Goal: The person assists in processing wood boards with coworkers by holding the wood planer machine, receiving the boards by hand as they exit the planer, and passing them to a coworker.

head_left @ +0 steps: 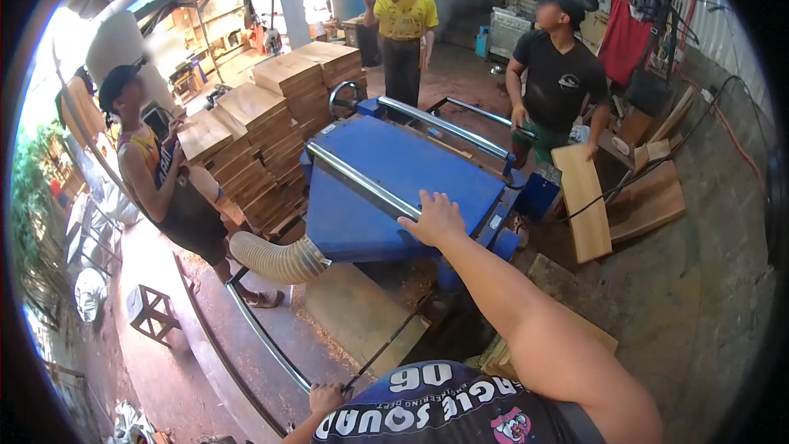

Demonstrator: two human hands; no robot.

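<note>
A blue planer-like machine [403,181] stands in front of me, with a shiny metal roller [362,175] along its top. My right hand [436,220] lies on the top edge by the roller's near end, its fingers spread and holding nothing. Low in the view, near my body, my left hand [329,397] is closed at the end of a curved metal rail [267,337]. Its fingertips are partly hidden. A ribbed hose [278,256] joins the machine's near side.
A person in black [563,74] at the right holds a wooden board [582,201]. Another in yellow [405,16] stands behind the machine, a third [148,148] at the left. Stacked wood blocks [283,82] rise beside the machine. A small stool [152,312] stands left; a cable [657,160] hangs right.
</note>
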